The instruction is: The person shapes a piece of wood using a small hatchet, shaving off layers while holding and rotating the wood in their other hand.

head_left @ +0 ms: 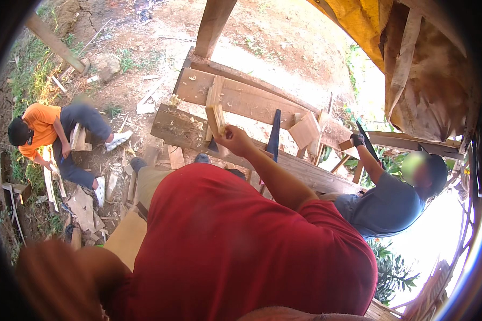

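Note:
My right hand is closed at the near end of a short wooden block, its fingers pinching the lower corner. The block rests across the planks of a rough workbench, and curled shavings lie around it. To the right of that hand a dark saw blade stands on the bench; its handle cannot be made out. Down at the lower left, my left hand is raised close to the camera and smeared by motion. Its fingers and anything in them cannot be made out.
At the left a person in orange sits low among wood scraps. A co-worker in grey works at the bench's right end, a gloved hand beside another dark blade. A wooden post rises behind the bench; yellow sheeting hangs overhead.

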The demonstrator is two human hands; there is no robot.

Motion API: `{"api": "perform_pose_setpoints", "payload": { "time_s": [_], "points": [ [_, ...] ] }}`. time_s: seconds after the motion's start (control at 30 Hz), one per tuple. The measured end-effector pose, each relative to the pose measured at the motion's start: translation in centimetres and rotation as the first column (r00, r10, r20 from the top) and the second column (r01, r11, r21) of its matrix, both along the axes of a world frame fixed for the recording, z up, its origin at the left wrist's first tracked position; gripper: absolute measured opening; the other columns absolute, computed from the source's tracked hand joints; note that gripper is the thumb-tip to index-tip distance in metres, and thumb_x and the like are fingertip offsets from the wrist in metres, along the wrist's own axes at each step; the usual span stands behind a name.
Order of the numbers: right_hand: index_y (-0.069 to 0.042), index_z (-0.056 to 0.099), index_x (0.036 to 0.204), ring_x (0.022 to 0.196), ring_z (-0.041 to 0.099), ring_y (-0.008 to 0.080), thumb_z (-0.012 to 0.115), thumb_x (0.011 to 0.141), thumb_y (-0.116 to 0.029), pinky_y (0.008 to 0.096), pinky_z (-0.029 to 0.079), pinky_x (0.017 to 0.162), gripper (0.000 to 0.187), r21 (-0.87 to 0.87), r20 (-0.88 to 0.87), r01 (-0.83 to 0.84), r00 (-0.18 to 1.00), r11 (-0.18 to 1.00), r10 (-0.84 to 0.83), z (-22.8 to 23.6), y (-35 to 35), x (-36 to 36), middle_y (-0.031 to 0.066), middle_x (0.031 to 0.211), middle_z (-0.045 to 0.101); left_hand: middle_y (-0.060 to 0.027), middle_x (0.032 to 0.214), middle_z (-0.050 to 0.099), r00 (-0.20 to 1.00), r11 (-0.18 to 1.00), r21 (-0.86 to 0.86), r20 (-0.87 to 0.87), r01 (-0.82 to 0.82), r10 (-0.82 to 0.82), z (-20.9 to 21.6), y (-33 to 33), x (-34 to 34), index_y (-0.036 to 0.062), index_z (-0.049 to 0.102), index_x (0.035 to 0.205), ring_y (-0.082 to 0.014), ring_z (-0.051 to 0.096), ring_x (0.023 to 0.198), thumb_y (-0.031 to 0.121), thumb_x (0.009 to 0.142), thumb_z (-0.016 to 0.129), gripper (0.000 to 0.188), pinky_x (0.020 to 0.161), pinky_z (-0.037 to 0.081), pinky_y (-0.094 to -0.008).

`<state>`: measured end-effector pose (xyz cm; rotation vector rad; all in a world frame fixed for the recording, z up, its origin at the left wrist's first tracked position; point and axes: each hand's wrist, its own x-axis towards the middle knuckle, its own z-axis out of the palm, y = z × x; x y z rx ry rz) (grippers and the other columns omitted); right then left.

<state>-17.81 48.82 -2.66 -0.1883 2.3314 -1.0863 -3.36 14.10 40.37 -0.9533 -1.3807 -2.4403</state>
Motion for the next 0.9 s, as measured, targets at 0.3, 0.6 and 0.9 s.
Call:
{"api": "perform_pose_setpoints", "payload": {
  "time_s": [0.3, 0.6, 0.9],
  "points": [
    [-0.002, 0.066, 0.107, 0.064, 0.057, 0.0083, 0.086, 0.094, -0.045, 0.0265, 0.047, 0.056, 0.049, -0.413, 0.292, 0.138, 0.956, 0.900, -0.013, 6.9, -12.6, -1.7, 0.0007, 0.083, 0.065, -0.0209, 0.131, 0.070, 0.662, 0.525, -0.836, 0.484, 0.159, 0.571, -26.4, 1.0, -5.1, -0.0002, 0.056, 0.147, -0.0267, 0.073, 0.116, 0.021, 0.097, 0.081, 0.060, 0.093, 0.062, -0.0396],
    [0.002, 0.074, 0.116, 0.078, 0.067, 0.0131, 0.073, 0.103, -0.038, 0.0317, 0.053, 0.068, 0.042, -0.486, 0.389, 0.121, 0.917, 0.865, 0.091, 8.2, -14.3, 0.1, 0.0077, 0.092, 0.078, -0.0141, 0.123, 0.076, 0.324, 0.876, -0.450, 0.866, 0.173, 0.381, -28.8, -0.1, -3.9, -0.0051, 0.057, 0.146, -0.0200, 0.075, 0.105, 0.017, 0.107, 0.069, 0.046, 0.089, 0.062, -0.0326],
    [0.000, 0.068, 0.131, 0.087, 0.072, 0.0169, 0.071, 0.104, -0.031, 0.0332, 0.058, 0.077, 0.041, -0.484, 0.362, 0.109, 0.928, 0.868, 0.086, 6.4, -10.9, 0.6, 0.0107, 0.098, 0.079, -0.0149, 0.132, 0.072, 0.144, 0.989, -0.128, 0.983, 0.070, 0.117, -29.7, -1.6, -2.6, -0.0020, 0.060, 0.143, -0.0185, 0.074, 0.108, 0.014, 0.110, 0.063, 0.037, 0.089, 0.065, -0.0304]
  ]
}}
